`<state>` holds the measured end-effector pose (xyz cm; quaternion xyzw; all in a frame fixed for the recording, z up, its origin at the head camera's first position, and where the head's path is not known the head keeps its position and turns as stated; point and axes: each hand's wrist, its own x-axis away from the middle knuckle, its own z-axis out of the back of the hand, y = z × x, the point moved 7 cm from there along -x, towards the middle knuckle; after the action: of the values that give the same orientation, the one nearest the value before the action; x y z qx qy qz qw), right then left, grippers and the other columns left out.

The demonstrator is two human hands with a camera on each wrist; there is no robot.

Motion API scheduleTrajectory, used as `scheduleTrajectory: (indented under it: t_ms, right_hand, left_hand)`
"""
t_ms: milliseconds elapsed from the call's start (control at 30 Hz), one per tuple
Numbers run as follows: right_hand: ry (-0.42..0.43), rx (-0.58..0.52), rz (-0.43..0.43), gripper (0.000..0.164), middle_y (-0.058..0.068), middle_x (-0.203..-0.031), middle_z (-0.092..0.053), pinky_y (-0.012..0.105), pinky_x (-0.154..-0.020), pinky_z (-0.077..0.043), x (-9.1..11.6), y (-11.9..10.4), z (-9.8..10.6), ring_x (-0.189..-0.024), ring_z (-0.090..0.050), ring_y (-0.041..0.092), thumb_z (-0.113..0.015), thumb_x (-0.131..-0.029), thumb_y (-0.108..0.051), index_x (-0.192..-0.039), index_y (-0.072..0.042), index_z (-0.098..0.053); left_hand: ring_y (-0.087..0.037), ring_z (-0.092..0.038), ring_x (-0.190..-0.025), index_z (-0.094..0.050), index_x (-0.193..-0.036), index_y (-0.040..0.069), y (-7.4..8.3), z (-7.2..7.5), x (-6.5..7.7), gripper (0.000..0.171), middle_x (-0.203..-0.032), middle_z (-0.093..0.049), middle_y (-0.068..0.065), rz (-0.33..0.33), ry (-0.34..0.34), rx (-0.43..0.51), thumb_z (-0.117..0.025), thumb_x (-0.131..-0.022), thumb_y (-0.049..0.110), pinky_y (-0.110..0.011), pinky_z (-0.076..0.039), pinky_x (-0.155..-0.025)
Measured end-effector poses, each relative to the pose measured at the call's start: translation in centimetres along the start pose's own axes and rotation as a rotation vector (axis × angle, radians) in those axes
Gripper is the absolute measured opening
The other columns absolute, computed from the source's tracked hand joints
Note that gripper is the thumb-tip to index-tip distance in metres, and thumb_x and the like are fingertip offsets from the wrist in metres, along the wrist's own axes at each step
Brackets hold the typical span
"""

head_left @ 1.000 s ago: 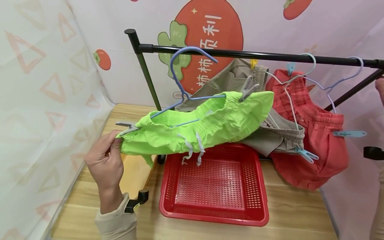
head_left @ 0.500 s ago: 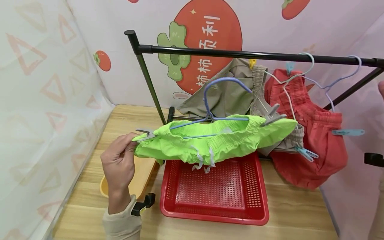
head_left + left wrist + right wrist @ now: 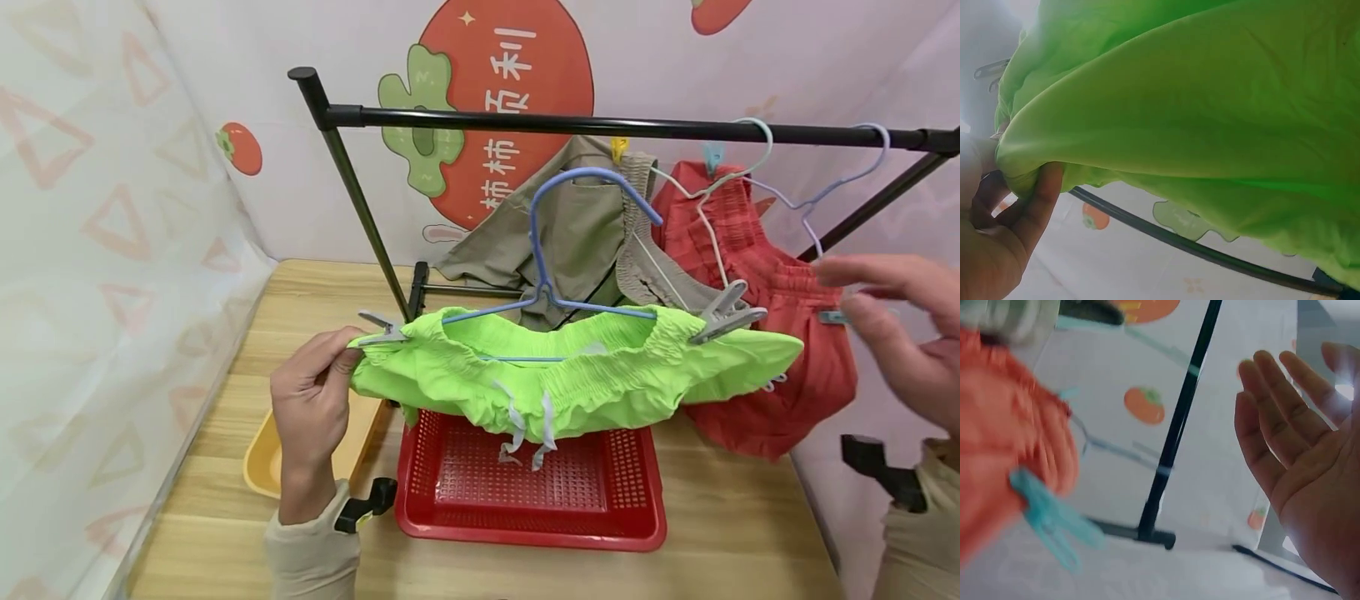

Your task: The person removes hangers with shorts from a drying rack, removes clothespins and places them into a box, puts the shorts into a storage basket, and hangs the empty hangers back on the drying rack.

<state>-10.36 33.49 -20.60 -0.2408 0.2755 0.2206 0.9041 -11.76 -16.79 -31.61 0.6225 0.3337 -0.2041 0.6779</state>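
Note:
My left hand [image 3: 311, 400] pinches the left corner of bright green shorts [image 3: 585, 387] at the waistband. A blue hanger [image 3: 542, 250] sits inside the waistband, its hook pointing up and off the rod. Grey clothespins clip the shorts at both ends, the left clothespin [image 3: 384, 329] just above my fingers and the right clothespin [image 3: 723, 317] at the far end. White drawstrings dangle at the front. In the left wrist view green cloth [image 3: 1179, 106] fills most of the picture. My right hand [image 3: 911, 325], fingers spread and holding nothing, is at the right, overlapping the red shorts in the head view.
A black rack rod [image 3: 525, 122] crosses the back. Khaki shorts [image 3: 558, 225] and red shorts [image 3: 813, 383] hang from it on hangers with clothespins. Below the green shorts stands a red basket [image 3: 525, 537] on the wooden table [image 3: 217, 492], beside a yellow tray [image 3: 262, 458].
My left hand has carried the green shorts and hanger to the right and lower, the hook dropping away from the rod. My right hand has come into view from the right edge.

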Motion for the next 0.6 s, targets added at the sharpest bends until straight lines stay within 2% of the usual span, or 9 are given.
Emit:
scheduleTrajectory:
  t_ms: [100,233,400,500,600]
  right_hand:
    - [-0.016,-0.162,0.062,0.030,-0.017,-0.125,-0.064,0.010,-0.091,-0.040,0.5,-1.9,-1.5,-0.106,-0.059,-0.004,-0.056,-0.104,-0.008,-0.121,0.015,-0.066]
    - [-0.008,-0.284,0.106,0.033,-0.004,-0.119,-0.070,0.012,-0.088,-0.044,1.4,-3.2,-3.6,-0.100,-0.063,-0.001,-0.059,-0.105,-0.014,-0.116,0.016,-0.068]
    - [0.010,-0.348,0.084,0.036,0.003,-0.112,-0.071,0.011,-0.082,-0.047,3.0,-3.1,-6.1,-0.096,-0.064,0.001,-0.062,-0.105,-0.017,-0.117,0.016,-0.067]
    - [0.018,-0.327,0.039,0.038,-0.002,-0.109,-0.072,0.006,-0.071,-0.044,4.1,-2.4,-6.8,-0.091,-0.063,-0.001,-0.064,-0.104,-0.020,-0.119,0.014,-0.068]
    - [0.028,-0.310,-0.004,0.034,-0.004,-0.109,-0.072,0.009,-0.069,-0.043,4.9,-1.9,-7.2,-0.091,-0.063,-0.002,-0.066,-0.103,-0.017,-0.120,0.012,-0.069]
  left_hand:
    - [-0.016,-0.065,-0.082,-0.074,-0.100,-0.015,-0.3,-0.7,0.1,0.012,-0.097,-0.074,-0.013,0.004,-0.046,-0.003,-0.069,-0.093,-0.007,-0.023,-0.051,-0.072]
    - [-0.018,-0.068,-0.086,-0.076,-0.102,-0.007,-0.9,-1.9,0.6,0.014,-0.098,-0.074,-0.015,0.008,-0.124,-0.035,-0.068,-0.091,-0.011,-0.025,-0.053,-0.076]
    - [-0.017,-0.071,-0.092,-0.077,-0.103,-0.007,-2.0,-2.5,2.0,0.022,-0.100,-0.075,-0.017,0.071,-0.158,-0.069,-0.068,-0.087,-0.019,-0.026,-0.056,-0.081]
    - [-0.017,-0.071,-0.093,-0.076,-0.105,-0.008,-2.6,-2.5,3.0,0.023,-0.100,-0.075,-0.017,0.113,-0.156,-0.090,-0.068,-0.087,-0.019,-0.025,-0.056,-0.081]
    - [-0.017,-0.070,-0.091,-0.077,-0.106,-0.006,-3.0,-2.8,4.0,0.024,-0.100,-0.075,-0.015,0.139,-0.164,-0.095,-0.068,-0.087,-0.019,-0.024,-0.056,-0.080]
